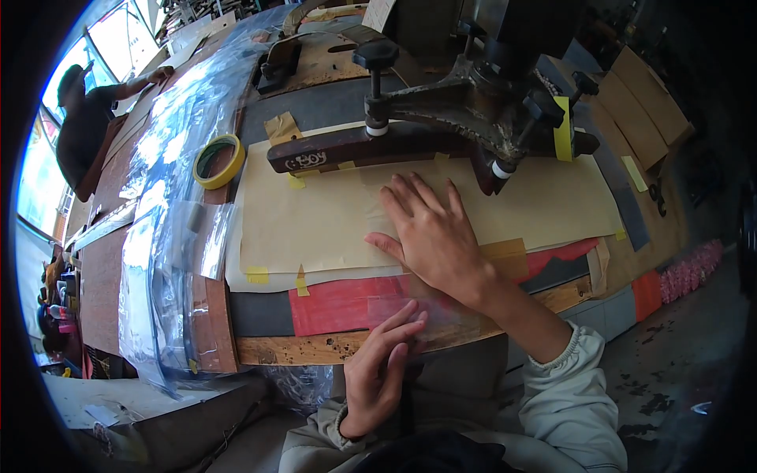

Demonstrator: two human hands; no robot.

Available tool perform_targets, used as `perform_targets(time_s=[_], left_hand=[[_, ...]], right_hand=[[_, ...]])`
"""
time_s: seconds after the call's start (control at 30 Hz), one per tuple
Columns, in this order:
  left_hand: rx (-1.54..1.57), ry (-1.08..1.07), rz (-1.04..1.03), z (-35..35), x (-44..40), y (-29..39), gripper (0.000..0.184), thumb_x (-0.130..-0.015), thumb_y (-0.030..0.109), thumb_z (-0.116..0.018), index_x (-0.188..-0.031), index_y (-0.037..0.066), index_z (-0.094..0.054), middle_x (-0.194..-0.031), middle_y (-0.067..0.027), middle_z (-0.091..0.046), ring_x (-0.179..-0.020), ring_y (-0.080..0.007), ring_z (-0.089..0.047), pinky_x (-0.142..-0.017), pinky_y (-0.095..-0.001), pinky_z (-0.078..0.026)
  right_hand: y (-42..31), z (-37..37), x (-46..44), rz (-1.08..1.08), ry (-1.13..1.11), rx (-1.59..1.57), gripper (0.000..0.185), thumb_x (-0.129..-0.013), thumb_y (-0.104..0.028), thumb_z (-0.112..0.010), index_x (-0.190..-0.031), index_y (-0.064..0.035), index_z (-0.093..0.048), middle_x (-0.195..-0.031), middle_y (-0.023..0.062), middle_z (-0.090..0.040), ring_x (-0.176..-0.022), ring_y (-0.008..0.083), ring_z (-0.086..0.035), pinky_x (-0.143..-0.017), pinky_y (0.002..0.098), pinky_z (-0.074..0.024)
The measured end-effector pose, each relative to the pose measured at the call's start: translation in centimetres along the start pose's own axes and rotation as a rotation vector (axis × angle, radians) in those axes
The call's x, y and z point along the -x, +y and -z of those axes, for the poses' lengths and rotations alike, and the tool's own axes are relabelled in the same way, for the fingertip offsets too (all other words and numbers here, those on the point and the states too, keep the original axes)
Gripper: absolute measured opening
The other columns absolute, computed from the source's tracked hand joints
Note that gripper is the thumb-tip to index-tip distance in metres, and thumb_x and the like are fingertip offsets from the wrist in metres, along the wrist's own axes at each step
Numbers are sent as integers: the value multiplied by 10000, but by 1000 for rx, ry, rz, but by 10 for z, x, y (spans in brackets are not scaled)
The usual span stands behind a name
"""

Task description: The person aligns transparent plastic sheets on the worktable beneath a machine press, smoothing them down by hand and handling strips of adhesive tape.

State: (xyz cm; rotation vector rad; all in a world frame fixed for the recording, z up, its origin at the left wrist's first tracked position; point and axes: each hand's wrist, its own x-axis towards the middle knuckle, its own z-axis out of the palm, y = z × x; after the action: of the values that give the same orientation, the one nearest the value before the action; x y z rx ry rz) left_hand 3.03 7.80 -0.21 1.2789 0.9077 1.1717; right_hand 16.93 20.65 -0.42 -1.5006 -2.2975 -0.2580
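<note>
My right hand (438, 240) lies flat on a large cream paper sheet (315, 217), its fingers spread, just in front of a dark clamp bar. My left hand (382, 366) is over the bench's front edge with its fingers loosely stretched out. Its fingertips are beside a clear plastic film (449, 311), and I see no firm grip on it. Red material (330, 306) shows under the cream sheet's near edge. Small pieces of yellow tape (257, 274) stick to the sheet's border. A brown tape strip (505, 258) is partly behind my right wrist.
Above the sheet stands a metal clamp frame (441, 106) with black knobs and a dark bar (331, 154). A yellow tape roll (218, 162) lies at left, by crumpled clear plastic (169, 197). A person (91, 126) stands far left. Cardboard (643, 110) and scissors (658, 199) are at right.
</note>
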Motion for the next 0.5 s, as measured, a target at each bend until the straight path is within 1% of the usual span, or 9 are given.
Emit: perform_targets(time_s=[0.03, 0.13, 0.23, 0.33, 0.43, 0.5], left_hand=[[-16, -3, 2, 0, 0, 1, 269, -926, -90, -417, -1145, -73, -571, -1299, -246, -506, -1188, -285, -536, -885, -326, -536], [-39, 0, -14, 0, -1, 0, 272, -908, -98, -440, -1142, -72, -576, -1275, -249, -527, -1192, -293, -536, -885, -325, -531], [-48, 7, -22, 0, 0, 0, 277, -880, -104, -477, -1135, -68, -580, -1265, -257, -533, -1198, -299, -533, -936, -340, -497], [-67, -17, -18, 2, 0, 1, 291, -859, -106, -500, -1138, -60, -572, -1291, -262, -505, -1231, -309, -504, -987, -360, -455], [73, -59, 6, 4, 0, 1, 316, -869, -101, -489, -1178, -56, -534, -1373, -263, -411, -1297, -311, -429, -1019, -379, -424], [160, -114, 29, 7, -2, 3, 349, -880, -102, -465, -1224, -51, -489, -1417, -247, -347, -1332, -311, -375, -1032, -385, -408]], right_hand=[[0, -1, 0, 2, 6, -5, 599, -877, -510, -524, -1211, -12, -537, -1290, 174, -525, -1239, 297, -466, -1012, 574, -325], [-1, 0, -1, -6, 6, -39, 614, -894, -516, -488, -1214, 7, -525, -1286, 194, -526, -1237, 337, -467, -1019, 523, -352], [0, -1, -1, -1, 33, -52, 599, -895, -502, -497, -1203, 10, -535, -1276, 199, -534, -1232, 342, -471, -1016, 497, -364], [1, -3, -4, -3, 55, -83, 592, -893, -497, -505, -1194, 11, -545, -1264, 197, -545, -1228, 340, -476, -1011, 491, -369], [1, -8, -5, -11, 71, -85, 627, -872, -507, -534, -1196, 30, -544, -1260, 218, -540, -1235, 329, -465, -1009, 485, -356], [0, -9, -6, -20, 81, -64, 631, -869, -512, -533, -1196, 28, -545, -1265, 218, -537, -1236, 326, -466, -1015, 476, -351]])
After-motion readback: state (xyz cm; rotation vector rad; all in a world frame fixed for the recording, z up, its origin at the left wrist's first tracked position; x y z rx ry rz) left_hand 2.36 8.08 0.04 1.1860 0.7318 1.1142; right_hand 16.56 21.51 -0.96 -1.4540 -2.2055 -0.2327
